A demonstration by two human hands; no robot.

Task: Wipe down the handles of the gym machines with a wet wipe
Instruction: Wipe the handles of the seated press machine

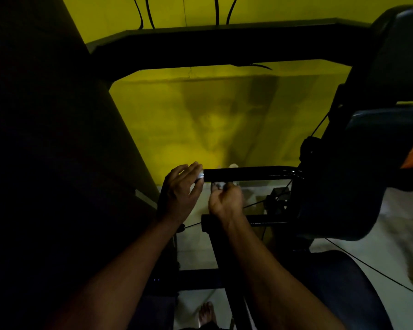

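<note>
Yellow wall (177,120), black hanging cables (149,13), pale floor (196,248)

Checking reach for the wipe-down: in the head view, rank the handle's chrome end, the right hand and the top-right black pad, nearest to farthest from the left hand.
1. chrome end: gripped by the left hand.
2. right hand: just right, under the handle, holding a wipe.
3. black pad: far up-right.

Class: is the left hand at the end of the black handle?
Yes: the left hand has fingers and thumb around the shiny end of the handle.
</note>
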